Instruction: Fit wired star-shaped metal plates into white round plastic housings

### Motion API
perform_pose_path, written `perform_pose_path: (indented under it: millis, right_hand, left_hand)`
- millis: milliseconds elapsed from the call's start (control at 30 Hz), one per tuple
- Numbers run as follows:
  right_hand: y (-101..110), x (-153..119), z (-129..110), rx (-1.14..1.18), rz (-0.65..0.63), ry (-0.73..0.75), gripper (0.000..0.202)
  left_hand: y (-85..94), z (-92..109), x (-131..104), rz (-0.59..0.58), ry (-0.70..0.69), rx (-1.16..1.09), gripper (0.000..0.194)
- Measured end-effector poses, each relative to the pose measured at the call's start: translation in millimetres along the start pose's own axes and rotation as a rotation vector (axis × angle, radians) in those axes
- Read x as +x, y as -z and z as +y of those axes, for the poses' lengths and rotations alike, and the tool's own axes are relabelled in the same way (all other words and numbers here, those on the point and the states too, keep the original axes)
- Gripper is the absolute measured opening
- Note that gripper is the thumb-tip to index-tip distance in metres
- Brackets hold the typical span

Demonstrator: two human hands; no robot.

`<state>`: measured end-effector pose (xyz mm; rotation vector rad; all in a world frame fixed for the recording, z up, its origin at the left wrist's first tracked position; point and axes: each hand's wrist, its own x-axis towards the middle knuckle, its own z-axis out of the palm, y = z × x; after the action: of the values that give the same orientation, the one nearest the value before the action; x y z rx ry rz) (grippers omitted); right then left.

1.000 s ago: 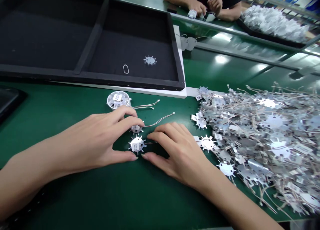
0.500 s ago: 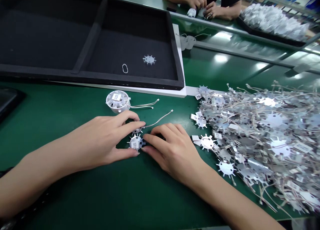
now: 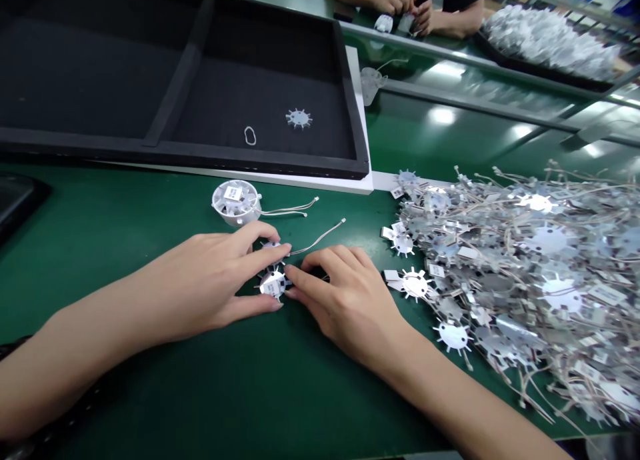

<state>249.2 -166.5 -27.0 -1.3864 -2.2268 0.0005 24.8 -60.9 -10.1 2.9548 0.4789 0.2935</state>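
Observation:
Two silvery spoked discs lie on the green table between my hands. The nearer spoked disc bears a white label. My left hand has its thumb at that disc's lower edge and its fingers over the farther disc, whose thin cable runs out to the upper right. From the right, my right hand pinches the nearer disc's edge with thumb and index finger. Just beyond my left hand stands a round white housing with a labelled disc in it and two cables leading right.
A big pile of spoked discs with cables covers the right side. At the back left, a black divided tray holds a loose disc and a small ring. Across the table, another person's hands work near a heaped tray.
My hands stay nearly where they were; the nearer disc has shifted and turned slightly. The other person's hands have moved a little.

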Motion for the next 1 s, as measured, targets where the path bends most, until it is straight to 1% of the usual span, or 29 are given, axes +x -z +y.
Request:
perform_pose_path:
  millis: [100,300,467,667,833,1000]
  right_hand:
    - [-1.0,-0.2,0.1,-0.014,0.005,0.002,0.014]
    - [-1.1,-0.5,-1.5,-0.011,0.007,-0.023,0.018]
    - [0.1,-0.4,-1.9,-0.004,-0.015,-0.015,0.016]
    - [3.9,-0.4,-0.4,0.050,-0.050,0.001,0.022]
    - [0.7,0.1,-1.6,0.004,-0.017,0.001,0.019]
    - [-1.6,0.0,-2.1,-0.017,-0.021,-0.020,0.015]
  left_hand:
    - [-0.8,-0.4,0.1,0.004,0.001,0.009,0.069]
    - [-0.9,0.8,2.1,0.015,-0.009,0.028,0.071]
    - [-0.6,1.0,2.7,0.003,0.000,0.017,0.074]
    - [-2.5,0.0,1.8,0.011,0.005,-0.007,0.072]
    - [-3.8,-0.9,1.2,0.000,-0.013,-0.047,0.071]
    - [-3.1,0.4,3.6,-0.020,-0.017,-0.083,0.066]
